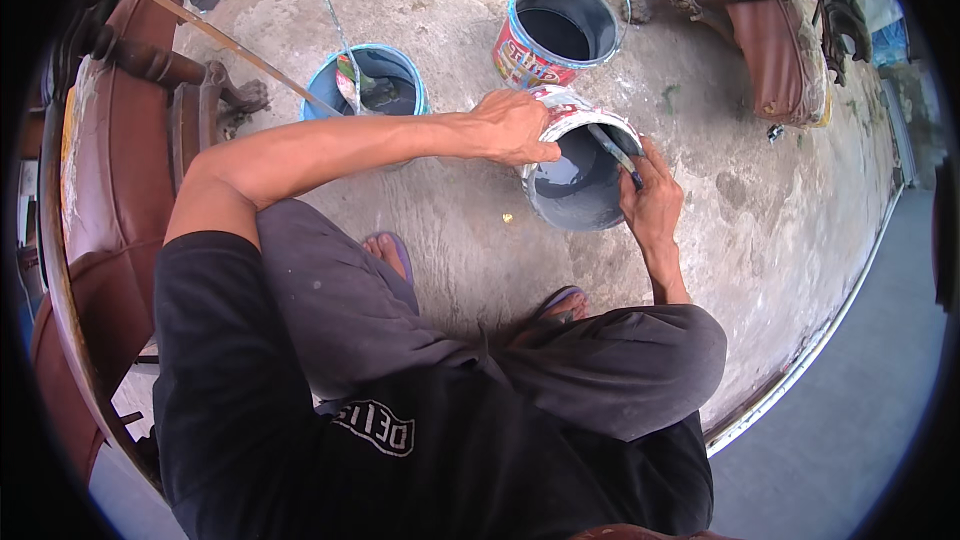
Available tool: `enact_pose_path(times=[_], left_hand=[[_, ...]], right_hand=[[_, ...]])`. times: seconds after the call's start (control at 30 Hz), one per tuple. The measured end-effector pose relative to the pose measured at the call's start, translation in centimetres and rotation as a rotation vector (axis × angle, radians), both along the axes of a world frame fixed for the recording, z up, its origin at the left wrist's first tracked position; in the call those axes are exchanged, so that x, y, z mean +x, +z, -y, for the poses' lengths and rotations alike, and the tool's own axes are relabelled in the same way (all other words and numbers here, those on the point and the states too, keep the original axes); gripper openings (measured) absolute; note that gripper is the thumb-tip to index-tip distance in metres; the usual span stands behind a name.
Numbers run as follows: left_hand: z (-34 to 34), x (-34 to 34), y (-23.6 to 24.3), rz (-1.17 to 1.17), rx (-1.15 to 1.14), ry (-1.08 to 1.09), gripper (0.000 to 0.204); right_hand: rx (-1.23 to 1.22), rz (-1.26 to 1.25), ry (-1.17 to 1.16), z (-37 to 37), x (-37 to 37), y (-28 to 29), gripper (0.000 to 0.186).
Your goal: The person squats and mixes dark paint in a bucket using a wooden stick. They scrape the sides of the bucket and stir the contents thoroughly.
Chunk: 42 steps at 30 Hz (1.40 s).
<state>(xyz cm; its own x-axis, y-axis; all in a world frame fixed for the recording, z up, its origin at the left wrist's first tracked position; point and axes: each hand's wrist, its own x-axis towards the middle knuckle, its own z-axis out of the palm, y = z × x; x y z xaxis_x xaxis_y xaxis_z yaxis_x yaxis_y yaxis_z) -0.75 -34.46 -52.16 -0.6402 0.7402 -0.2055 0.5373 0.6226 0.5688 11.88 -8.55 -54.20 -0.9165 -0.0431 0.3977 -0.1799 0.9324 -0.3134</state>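
A white-rimmed paint bucket [585, 202], smeared with grey paint inside, is tipped so that its mouth faces me. My left hand [516, 128] grips its upper left rim, fingers over the outside and thumb at the edge. At the right rim, my right hand [655, 198] is closed round the end of a narrow, paint-smeared tool [612, 146] that slants into the bucket; its exact kind I cannot make out. Just beyond stands an upright red-labelled pail [530, 62] with dark grey liquid and a raised wire handle.
To the left, a blue-rimmed bucket [421, 90] holds grey liquid and a paint-coated stick [335, 15]. A wooden strip [225, 38] leans toward it. Brown upholstered chairs with dark carved wood [135, 130] [765, 35] flank the stained concrete floor [740, 230].
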Motion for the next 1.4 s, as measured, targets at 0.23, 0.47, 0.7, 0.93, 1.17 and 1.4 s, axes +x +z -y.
enact_pose_path(times=[0.23,0.47,0.7,0.93,1.17,1.4], left_hand=[[0.1,-1.7,2.1,-0.059,-0.089,-0.074,0.053],[-1.9,-2.5,2.7,-0.034,-0.072,-0.067,0.046],[-1.6,-2.3,2.3,0.028,-0.097,-0.027,0.043],[-2.3,-1.8,1.4,0.112,-0.046,-0.015,0.042],[-1.7,-1.8,1.4,0.106,-0.044,-0.054,0.035],[-1.3,-3.2,1.1,0.045,-0.074,-0.235,0.033]], right_hand=[[-0.088,-0.020,-0.049,1.7,1.6,-2.3,0.028],[-0.020,-0.052,-0.040,1.5,3.0,-1.9,0.025],[0.119,-0.084,0.189,1.4,1.6,-1.8,0.026],[0.186,-0.024,0.223,3.1,-0.6,-2.8,0.018],[0.128,-0.002,0.300,4.5,-1.3,-3.0,0.023],[0.115,-0.123,0.417,6.0,-1.7,-5.1,0.016]])
